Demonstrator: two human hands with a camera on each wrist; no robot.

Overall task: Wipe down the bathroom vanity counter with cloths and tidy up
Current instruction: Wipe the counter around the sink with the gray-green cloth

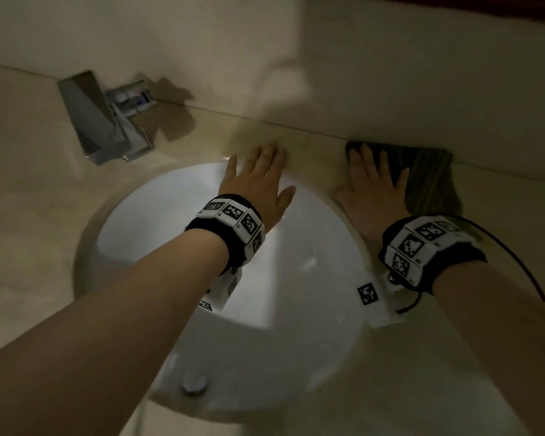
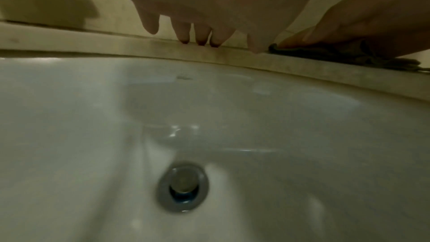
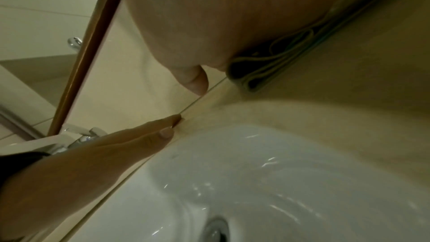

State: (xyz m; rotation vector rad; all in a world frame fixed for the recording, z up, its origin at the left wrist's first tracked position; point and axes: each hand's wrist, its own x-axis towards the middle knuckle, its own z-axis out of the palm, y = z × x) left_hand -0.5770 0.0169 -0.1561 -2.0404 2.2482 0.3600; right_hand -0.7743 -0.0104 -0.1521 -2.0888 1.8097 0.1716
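A dark green folded cloth [image 1: 428, 180] lies on the beige counter [image 1: 315, 152] against the back wall, right of the basin. My right hand [image 1: 372, 184] lies flat on the cloth's left part with fingers straight, pressing it down. My left hand [image 1: 258, 174] rests open on the counter strip behind the white sink [image 1: 158, 221], fingertips touching the stone [image 2: 200, 42]. In the left wrist view the cloth [image 2: 349, 56] shows dark under my right hand [image 2: 363, 25]. The right wrist view shows the cloth's folded edges [image 3: 267, 69] beside my palm [image 3: 209, 25].
A chrome faucet [image 1: 101, 121] stands at the back left of the basin. The sink's drain stopper [image 1: 195, 382] sits near the front, and also shows in the left wrist view as drain [image 2: 184, 187]. A wood-framed mirror edge [image 3: 86, 58] rises behind the counter. A black cable [image 1: 516, 256] trails from my right wristband.
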